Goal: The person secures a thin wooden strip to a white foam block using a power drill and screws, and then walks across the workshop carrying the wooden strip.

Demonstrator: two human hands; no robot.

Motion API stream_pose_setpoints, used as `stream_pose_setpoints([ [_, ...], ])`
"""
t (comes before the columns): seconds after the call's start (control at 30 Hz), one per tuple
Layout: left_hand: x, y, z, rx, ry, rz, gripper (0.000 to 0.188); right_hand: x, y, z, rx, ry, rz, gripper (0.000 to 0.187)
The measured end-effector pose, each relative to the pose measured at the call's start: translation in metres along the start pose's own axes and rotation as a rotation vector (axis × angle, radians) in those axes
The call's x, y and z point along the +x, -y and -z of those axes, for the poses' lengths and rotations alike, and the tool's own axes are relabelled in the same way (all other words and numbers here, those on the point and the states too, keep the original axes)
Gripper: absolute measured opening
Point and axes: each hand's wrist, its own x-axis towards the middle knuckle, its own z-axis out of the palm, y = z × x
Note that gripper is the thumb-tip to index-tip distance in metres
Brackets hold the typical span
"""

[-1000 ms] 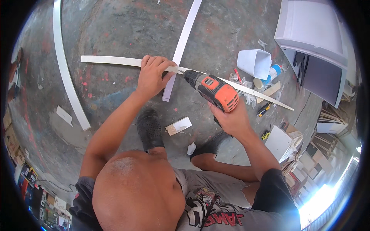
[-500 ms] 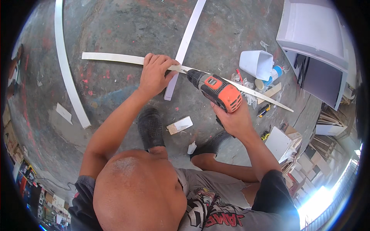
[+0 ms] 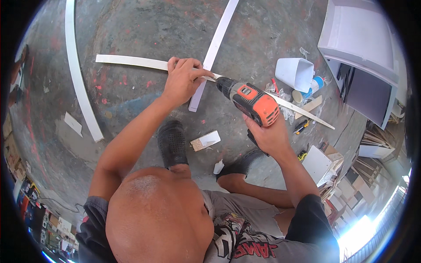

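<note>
With my right hand [image 3: 269, 133] I grip an orange and black cordless drill [image 3: 252, 100], its chuck pointing left and away from me. The chuck's nose sits over a long narrow white strip [image 3: 131, 60] that runs crosswise. My left hand [image 3: 184, 81] is closed on this strip just left of the chuck, thumb and index finger reaching up to the drill's tip. Whether a screw is pinched there is hidden. Under the crossing lies a second white strip [image 3: 221, 33], running away from me.
Another long white strip [image 3: 74, 65] lies at the left. To the right are a white plastic container [image 3: 294, 73], a blue and white can [image 3: 312, 87] and a white cabinet [image 3: 357, 48]. Near my feet are a small board offcut [image 3: 205, 141] and a small white bottle [image 3: 218, 167].
My left index finger now stretches further toward the drill's tip. The drill has shifted slightly right and back from the crossing. Most of the scene has shifted a little with my head.
</note>
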Motion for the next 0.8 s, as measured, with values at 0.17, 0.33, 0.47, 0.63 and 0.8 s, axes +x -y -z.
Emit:
stream_pose_setpoints([
  [0.17, 0.0004, 0.0008, 0.0002, -0.009, 0.021, 0.014, 0.033, 0.0012, -0.0002, 0.0012, -0.011, 0.005, 0.027, 0.030],
  [0.33, 0.0009, 0.0011, 0.0003, -0.020, 0.025, 0.021, 0.034, 0.0026, -0.0031, 0.0004, 0.012, -0.010, 0.053, 0.030],
  [0.47, 0.0014, -0.0003, 0.0019, -0.025, 0.030, 0.022, 0.033, 0.0028, 0.0024, 0.0020, 0.016, -0.004, 0.042, 0.030],
  [0.63, 0.0014, 0.0004, 0.0008, -0.032, 0.024, 0.016, 0.032, 0.0025, -0.0004, 0.0025, -0.015, 0.006, 0.070, 0.030],
  [0.8, 0.0013, 0.0018, 0.0012, -0.031, 0.021, 0.020, 0.031, 0.0027, 0.0041, 0.0040, 0.010, 0.042, 0.023, 0.031],
])
